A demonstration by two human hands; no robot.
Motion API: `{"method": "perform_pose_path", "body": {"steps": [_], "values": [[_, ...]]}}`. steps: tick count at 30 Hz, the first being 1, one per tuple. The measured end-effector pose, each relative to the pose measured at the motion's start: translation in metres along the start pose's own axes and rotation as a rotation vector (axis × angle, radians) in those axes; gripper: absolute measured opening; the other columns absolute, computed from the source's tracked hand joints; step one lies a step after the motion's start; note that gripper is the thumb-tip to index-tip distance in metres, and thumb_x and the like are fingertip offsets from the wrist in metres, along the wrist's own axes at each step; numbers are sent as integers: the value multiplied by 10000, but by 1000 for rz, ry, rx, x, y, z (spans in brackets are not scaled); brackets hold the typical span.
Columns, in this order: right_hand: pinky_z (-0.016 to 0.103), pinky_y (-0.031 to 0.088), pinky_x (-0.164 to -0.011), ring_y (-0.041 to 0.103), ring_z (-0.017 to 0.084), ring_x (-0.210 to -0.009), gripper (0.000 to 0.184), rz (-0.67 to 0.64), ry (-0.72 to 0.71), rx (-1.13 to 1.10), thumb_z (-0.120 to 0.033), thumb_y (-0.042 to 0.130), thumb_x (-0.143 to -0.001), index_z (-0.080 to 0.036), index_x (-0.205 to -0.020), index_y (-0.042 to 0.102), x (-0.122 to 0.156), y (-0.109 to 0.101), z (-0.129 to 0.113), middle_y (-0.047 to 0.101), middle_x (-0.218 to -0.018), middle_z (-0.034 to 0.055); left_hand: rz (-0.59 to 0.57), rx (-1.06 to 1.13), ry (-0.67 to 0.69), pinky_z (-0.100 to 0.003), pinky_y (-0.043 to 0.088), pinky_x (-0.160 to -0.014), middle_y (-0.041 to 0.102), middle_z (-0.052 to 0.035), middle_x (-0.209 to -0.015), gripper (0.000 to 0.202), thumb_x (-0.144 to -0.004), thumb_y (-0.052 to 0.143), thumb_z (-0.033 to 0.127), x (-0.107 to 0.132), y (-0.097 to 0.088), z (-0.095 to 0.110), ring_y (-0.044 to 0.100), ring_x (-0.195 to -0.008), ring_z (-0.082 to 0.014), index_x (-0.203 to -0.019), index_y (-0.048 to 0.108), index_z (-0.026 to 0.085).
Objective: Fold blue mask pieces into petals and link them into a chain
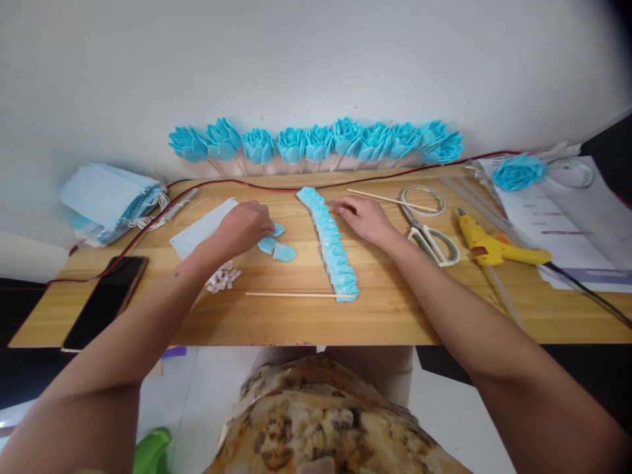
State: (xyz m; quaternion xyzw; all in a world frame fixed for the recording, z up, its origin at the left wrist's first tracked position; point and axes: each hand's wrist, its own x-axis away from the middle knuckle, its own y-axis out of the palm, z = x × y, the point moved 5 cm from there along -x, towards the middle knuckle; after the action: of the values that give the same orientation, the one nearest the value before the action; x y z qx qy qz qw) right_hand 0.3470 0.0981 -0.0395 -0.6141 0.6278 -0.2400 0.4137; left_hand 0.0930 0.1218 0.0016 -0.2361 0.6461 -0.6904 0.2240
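A long strip of folded light-blue petals [331, 242] lies on the wooden table [385, 316], running from the far middle toward me, its near end resting on a thin wooden stick [291, 294]. My right hand [363, 217] rests fingers-down beside the strip's far end, touching it. My left hand [244, 227] is closed in a pinch on a small blue folded petal [278, 230]. Two more loose petals [276, 249] lie just beneath it. A flat blue face mask [200, 228] lies under my left wrist.
A row of finished blue flowers [316, 142] leans on the wall, and another flower [518, 171] sits on papers at right. Scissors [430, 237], a tape roll [422, 197], a yellow glue gun [494, 247], a phone [106, 299], a mask stack [106, 201] and white scraps [223, 276] surround the work.
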Motion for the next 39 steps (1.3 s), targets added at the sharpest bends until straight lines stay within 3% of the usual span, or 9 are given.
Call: {"method": "perform_pose_path", "body": {"steps": [6, 10, 15, 18, 21, 25, 28, 33, 39], "values": [[363, 504, -912, 698, 252, -1081, 316, -6, 3, -12, -186, 526, -932, -183, -1175, 727, 1, -1, -1, 757, -1184, 91, -16, -26, -14, -341, 404, -756, 688, -123, -832, 285, -905, 499, 232, -6, 4, 1, 594, -867, -243, -807, 755, 154], [367, 498, -944, 691, 240, -1087, 322, -14, -7, -60, -182, 524, -926, -195, -1178, 723, 1, -2, -3, 750, -1205, 78, 72, 104, -109, -329, 417, -736, 691, -108, -820, 268, -862, 505, 252, -7, -5, -1, 600, -820, -222, -738, 724, 160], [354, 511, -893, 695, 220, -985, 297, 95, 25, -225, -241, 539, -925, -185, -1147, 728, 5, -18, -21, 770, -1112, 78, 258, 864, -371, -280, 396, -633, 636, -24, -732, 241, -809, 621, 397, -8, -17, 7, 532, -659, -141, -832, 705, 172], [298, 529, -787, 685, 194, -975, 335, 3, 26, -605, -365, 537, -941, -203, -1178, 708, 11, -20, -40, 762, -1087, 65, 221, 1381, -335, -257, 384, -604, 552, 9, -639, 278, -715, 731, 431, -17, -10, 30, 476, -603, -106, -752, 665, 164], [274, 523, -694, 663, 188, -929, 430, -76, 44, -895, -559, 531, -926, -192, -1029, 729, 15, -18, -53, 738, -1002, 75, 185, 1640, -316, -240, 363, -585, 536, 16, -626, 355, -616, 837, 436, -27, -1, 46, 457, -575, -85, -699, 647, 148], [270, 494, -641, 609, 158, -780, 470, -105, 43, -970, -649, 601, -853, -189, -831, 697, 17, -19, -58, 670, -823, 46, 179, 1678, -305, -242, 340, -580, 523, 17, -601, 349, -633, 844, 424, -32, 7, 51, 443, -563, -85, -658, 637, 145], [260, 447, -615, 538, 122, -671, 348, -117, 29, -903, -535, 693, -813, -188, -803, 674, 17, -21, -61, 614, -734, 2, 181, 1629, -275, -247, 336, -588, 529, 13, -594, 340, -675, 816, 431, -31, 8, 52, 442, -572, -92, -646, 628, 150], [249, 387, -584, 480, 103, -618, 255, -78, 85, -869, -428, 703, -781, -183, -773, 633, 19, -20, -62, 555, -660, -32, 281, 1499, -208, -255, 363, -608, 522, 4, -621, 480, -798, 677, 598, -27, -1, 57, 457, -611, -108, -630, 593, 157], [243, 366, -570, 463, 96, -614, 253, -33, 115, -891, -421, 708, -772, -185, -765, 617, 21, -16, -63, 530, -659, -40, 283, 1339, -284, -236, 344, -599, 585, 17, -692, 406, -669, 810, 517, -23, -2, 64, 446, -635, -99, -780, 668, 153]]}}
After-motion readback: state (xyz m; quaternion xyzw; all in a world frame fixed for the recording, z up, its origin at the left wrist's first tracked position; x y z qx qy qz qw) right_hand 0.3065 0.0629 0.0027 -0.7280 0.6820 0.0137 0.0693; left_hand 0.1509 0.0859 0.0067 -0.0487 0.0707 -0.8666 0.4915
